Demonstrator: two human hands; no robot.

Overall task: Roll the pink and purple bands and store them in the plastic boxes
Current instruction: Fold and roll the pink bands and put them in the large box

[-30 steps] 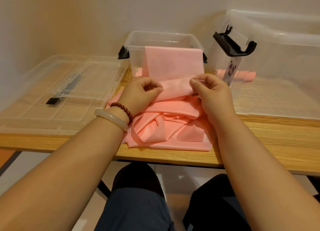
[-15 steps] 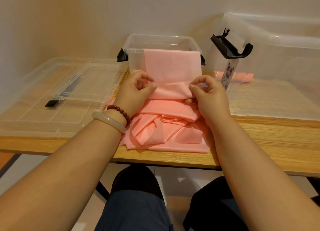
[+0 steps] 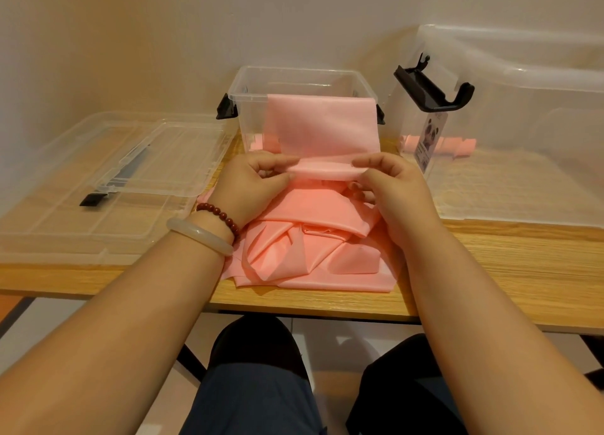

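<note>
A long pink band hangs over the front rim of a small clear plastic box and piles up loosely on the wooden table in front of me. My left hand and my right hand pinch the two ends of a small roll of this band just in front of the box. A rolled pink band lies inside the large clear box on the right. No purple band is visible.
Two clear lids are stacked on the table at the left. A black latch sticks up from the large box. The table's front edge runs just below the pile, with my knees beneath it.
Both hands have turned the band's fold over and lifted it slightly, so a thin roll now sits between my fingertips. The camera has tilted down a little.
</note>
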